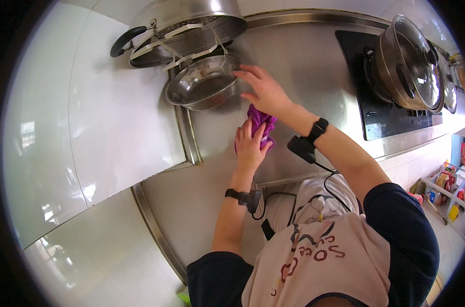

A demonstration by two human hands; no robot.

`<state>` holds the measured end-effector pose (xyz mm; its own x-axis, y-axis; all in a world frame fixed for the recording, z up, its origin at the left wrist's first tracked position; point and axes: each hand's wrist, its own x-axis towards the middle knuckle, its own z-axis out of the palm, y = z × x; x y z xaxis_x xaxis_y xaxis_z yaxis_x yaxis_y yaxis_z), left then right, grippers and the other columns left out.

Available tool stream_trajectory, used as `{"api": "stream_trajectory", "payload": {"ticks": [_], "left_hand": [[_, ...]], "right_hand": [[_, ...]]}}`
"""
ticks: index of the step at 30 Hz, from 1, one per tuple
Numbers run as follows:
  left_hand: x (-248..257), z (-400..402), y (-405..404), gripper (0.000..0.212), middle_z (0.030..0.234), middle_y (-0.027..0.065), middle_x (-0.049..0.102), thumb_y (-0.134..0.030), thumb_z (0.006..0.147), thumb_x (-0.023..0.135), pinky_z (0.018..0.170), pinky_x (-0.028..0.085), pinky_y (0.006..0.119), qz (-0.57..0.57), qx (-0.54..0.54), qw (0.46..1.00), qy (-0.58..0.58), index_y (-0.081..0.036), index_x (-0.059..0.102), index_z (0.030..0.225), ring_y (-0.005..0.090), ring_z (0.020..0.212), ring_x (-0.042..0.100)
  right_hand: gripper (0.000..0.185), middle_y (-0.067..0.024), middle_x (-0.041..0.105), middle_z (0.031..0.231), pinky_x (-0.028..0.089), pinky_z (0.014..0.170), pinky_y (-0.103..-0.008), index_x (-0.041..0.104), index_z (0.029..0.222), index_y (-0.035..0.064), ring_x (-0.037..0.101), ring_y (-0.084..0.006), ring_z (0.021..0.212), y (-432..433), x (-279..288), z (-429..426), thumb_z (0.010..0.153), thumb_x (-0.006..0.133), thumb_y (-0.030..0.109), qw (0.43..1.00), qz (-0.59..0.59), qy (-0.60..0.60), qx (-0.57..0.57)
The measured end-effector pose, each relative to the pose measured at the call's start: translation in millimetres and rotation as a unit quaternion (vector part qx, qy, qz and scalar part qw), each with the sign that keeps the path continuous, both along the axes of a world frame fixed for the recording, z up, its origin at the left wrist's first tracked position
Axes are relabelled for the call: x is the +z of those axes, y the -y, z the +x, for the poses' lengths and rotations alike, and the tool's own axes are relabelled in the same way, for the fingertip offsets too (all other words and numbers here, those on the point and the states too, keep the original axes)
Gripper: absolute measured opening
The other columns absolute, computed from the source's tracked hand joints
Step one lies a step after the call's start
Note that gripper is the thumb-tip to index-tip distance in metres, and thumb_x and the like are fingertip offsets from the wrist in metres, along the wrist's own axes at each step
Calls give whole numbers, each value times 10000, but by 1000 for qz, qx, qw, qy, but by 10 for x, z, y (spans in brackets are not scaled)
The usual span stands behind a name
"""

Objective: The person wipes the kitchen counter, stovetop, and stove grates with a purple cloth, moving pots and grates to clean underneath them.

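Observation:
My left hand (249,144) presses on a crumpled purple cloth (260,119) that lies on the stainless steel counter (309,76). Its fingers are spread over the cloth, and part of the cloth shows beyond them. Just above it, my right hand (261,88) is held with fingers apart, its fingertips at the right rim of a shallow stainless steel bowl (205,86). Whether they touch the rim I cannot tell. The bowl stands near the counter's corner. Behind it are a white rack (184,30) and a large steel pot (190,11) with a black handle, tilted with its opening towards me.
On the right, a lidded pot (401,73) stands on a black gas hob (386,122), with another glass lid behind it. White wall tiles (113,107) rise at the left. A raised metal edge (187,134) borders the counter. A storage rack (445,188) with packages stands at the lower right.

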<state>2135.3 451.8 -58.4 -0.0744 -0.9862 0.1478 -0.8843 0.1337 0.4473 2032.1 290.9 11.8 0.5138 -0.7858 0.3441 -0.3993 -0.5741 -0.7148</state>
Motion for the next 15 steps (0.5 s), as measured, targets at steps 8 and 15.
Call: {"api": "stream_trajectory", "payload": {"ticks": [8, 15], "left_hand": [[-264, 445, -6, 400, 1273, 215, 500, -171, 784, 729, 988, 410, 487, -114, 254, 959, -45, -80, 612, 1155, 413, 1155, 476], [-357, 235, 194, 476, 1315, 238, 485, -195, 791, 713, 997, 388, 505, -89, 325, 941, 33, -41, 597, 1226, 430, 1171, 459]], "right_hand": [[437, -137, 530, 1319, 471, 971, -424, 581, 1226, 117, 507, -366, 1207, -301, -420, -1461, 803, 671, 58, 983, 33, -88, -155], [329, -136, 573, 1228, 470, 947, -408, 626, 1142, 86, 536, -352, 1149, -628, -647, -2494, 816, 667, 64, 954, 117, -93, -261]]}}
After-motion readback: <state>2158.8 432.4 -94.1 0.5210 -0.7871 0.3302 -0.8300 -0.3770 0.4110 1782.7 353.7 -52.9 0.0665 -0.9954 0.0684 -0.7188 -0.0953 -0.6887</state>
